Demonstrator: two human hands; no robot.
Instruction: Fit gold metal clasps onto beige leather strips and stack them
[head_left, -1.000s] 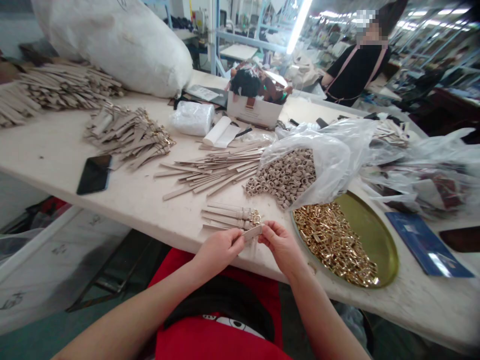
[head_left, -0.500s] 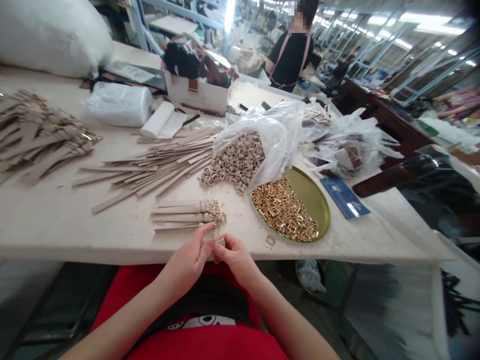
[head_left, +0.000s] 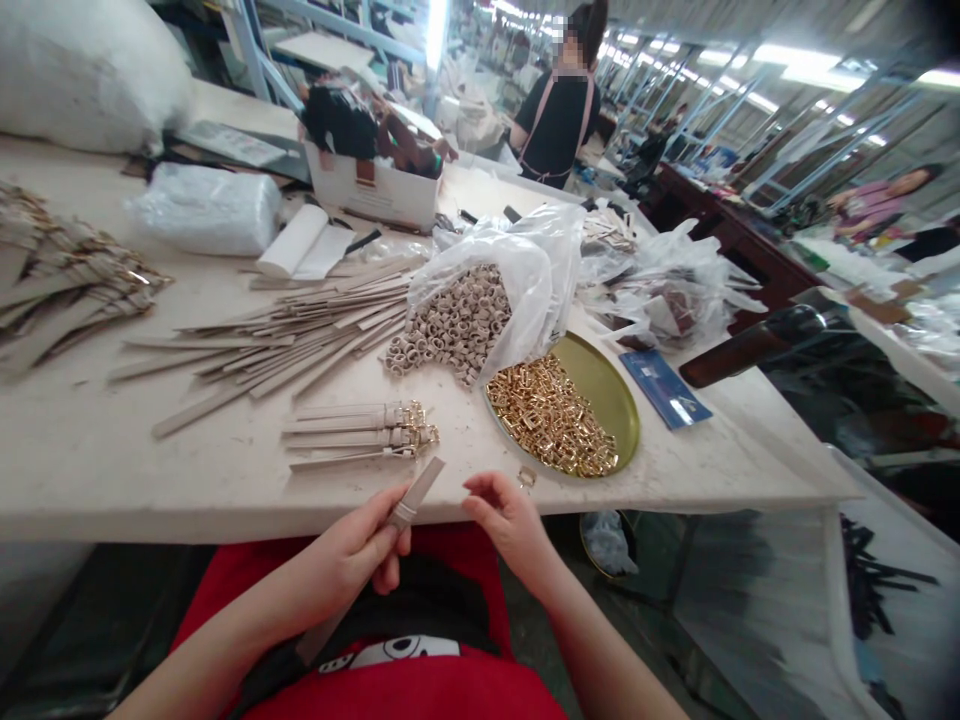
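Observation:
My left hand [head_left: 369, 540] is closed round a beige strap [head_left: 426, 484] that has small loops on it; its tip points up and right past the table's front edge. My right hand [head_left: 504, 510] is apart from the strap, fingers curved and parted with nothing between them. Just beyond it lies a gold buckle [head_left: 527, 477]. Finished-looking straps with gold buckles [head_left: 360, 436] lie in a row above my left hand. A round tray [head_left: 626, 400] holds a heap of gold buckles [head_left: 555, 415].
Beige loops [head_left: 465, 318] spill from a clear plastic bag [head_left: 544, 260]. Loose strips [head_left: 300, 335] lie left of them. Farther back are a white box [head_left: 375, 195] and a wrapped roll [head_left: 210, 210]. A blue card [head_left: 665, 388] is right of the tray. A person [head_left: 559, 120] stands beyond the table.
My hands have moved apart. The strap now shows at length in my left hand, and my right hand has let go and opened. The view has shifted slightly right.

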